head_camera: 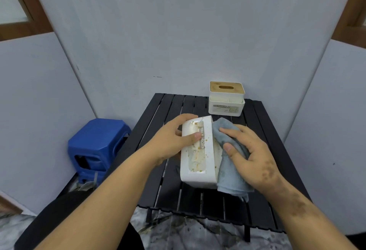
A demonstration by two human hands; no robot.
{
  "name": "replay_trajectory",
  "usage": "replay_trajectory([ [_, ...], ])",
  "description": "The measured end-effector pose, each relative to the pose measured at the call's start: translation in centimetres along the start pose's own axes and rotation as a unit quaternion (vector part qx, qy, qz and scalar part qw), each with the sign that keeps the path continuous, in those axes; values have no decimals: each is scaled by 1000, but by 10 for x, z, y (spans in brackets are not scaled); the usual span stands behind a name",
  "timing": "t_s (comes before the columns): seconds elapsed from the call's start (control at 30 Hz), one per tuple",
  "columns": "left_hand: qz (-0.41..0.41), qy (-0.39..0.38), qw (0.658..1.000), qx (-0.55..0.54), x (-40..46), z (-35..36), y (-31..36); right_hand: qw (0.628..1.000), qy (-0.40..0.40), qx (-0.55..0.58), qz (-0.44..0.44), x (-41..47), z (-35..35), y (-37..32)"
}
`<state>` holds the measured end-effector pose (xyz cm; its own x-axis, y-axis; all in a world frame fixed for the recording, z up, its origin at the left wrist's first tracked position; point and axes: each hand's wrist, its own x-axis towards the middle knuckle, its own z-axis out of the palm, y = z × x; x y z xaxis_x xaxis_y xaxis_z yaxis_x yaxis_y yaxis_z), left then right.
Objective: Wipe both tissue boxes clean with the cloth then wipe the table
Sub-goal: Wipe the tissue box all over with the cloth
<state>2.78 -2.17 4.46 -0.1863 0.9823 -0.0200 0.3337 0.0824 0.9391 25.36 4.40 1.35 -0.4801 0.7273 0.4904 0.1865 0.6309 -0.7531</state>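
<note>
White tissue box (pixel 198 154), long and rectangular, lying near the middle of the bench (pixel 263 143) toward the front edge, windowed face turned up and spattered with brownish-green specks, thickest around the window and the printed lettering. Hard plastic by the look of it, smooth, with rounded corners; probably light and hollow, so likely to skate on the slats under a sideways wipe unless pinned. Best held by the 2 long sides, well away from the thin window edge.

Left hand (pixel 174 141) gripping the box from its left side, fingers curled over the far corner and thumb laid across the top face beside the lettering. Right hand (pixel 251 154) pressing the cloth (pixel 229 172) against the box's right side, fingers spread over the folds and thumb bearing on the fabric. Cloth grey-blue, soft and thick-piled like microfibre, bunched, a loose corner hanging down toward the front edge; a few faint stains on it. Limp stuff, needing a flat hand behind it to bite.

Second tissue box (pixel 226 99) standing well apart at the back right corner of the bench: squarish, cream-white, in 2 stepped tiers, with a pale wooden lid and an oval slot; small marks on its front label. Likely just as light, lid perhaps loose.

Bench black, of narrow lengthwise slats with gaps between, a few pale smears on the slats near the box.

Blue plastic stool (pixel 95 147) on the floor left of the bench; plain grey panels behind.
</note>
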Motion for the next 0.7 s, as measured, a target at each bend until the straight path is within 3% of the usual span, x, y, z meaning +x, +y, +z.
replay_trajectory([
  [0.3,47,-23,998,33,-14,21,-16,998,26,-1,54,-7,4,22],
  [0.47,20,-19,999,24,-6,17,-17,989,-102,-93,45,6,0,35],
  [0.6,12,-24,999,22,-5,16,-19,976,-97,-182,75,38,-14,47],
  [0.7,24,-12,999,46,-7,20,-20,971,-131,-197,24,30,-11,39],
])
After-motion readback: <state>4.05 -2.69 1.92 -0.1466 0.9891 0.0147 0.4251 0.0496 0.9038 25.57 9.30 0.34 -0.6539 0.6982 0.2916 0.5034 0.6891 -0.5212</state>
